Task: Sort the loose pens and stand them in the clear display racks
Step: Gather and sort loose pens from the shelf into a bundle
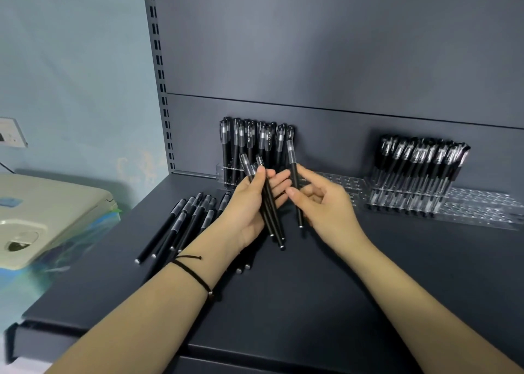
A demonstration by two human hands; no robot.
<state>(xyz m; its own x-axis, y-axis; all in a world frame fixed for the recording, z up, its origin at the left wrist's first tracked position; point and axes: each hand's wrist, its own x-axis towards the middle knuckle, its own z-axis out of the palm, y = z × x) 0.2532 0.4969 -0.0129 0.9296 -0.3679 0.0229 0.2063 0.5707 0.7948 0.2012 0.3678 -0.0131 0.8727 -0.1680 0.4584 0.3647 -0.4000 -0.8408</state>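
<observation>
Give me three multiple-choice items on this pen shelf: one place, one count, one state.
1. The loose black capped pens lie: A) on the dark grey shelf, left of the left hand; B) on the floor; C) in a drawer.
2. The right hand pinches: A) three pens; B) one; C) six.
3. The left hand is: A) empty; B) flat on the shelf; C) gripping a bundle of black pens.
Answers: A, they lie flat on it beside that hand; B, it pinches a single black pen; C, it curls round several.
</observation>
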